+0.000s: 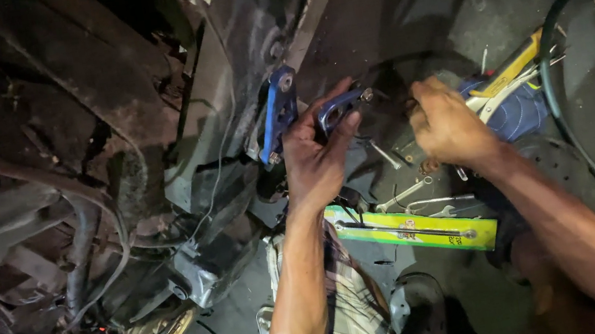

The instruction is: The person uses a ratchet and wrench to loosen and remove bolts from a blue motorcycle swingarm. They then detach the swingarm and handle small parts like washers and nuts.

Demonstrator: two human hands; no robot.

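My left hand (314,158) grips a small blue metal bracket (340,108) with a bolt at its tip, held just right of a larger blue bracket (277,112) fixed on the dark frame of a motorcycle (177,171). My right hand (448,126) reaches down with fingers curled into a pile of tools on the ground; whether it holds anything is hidden.
Spanners (407,193) lie scattered on the dark floor. A yellow-green package (413,230) holds a long rod. A blue cloth (514,111) with yellow-handled tools lies at right, a black hose (568,122) curving past it. Cables and engine parts fill the left.
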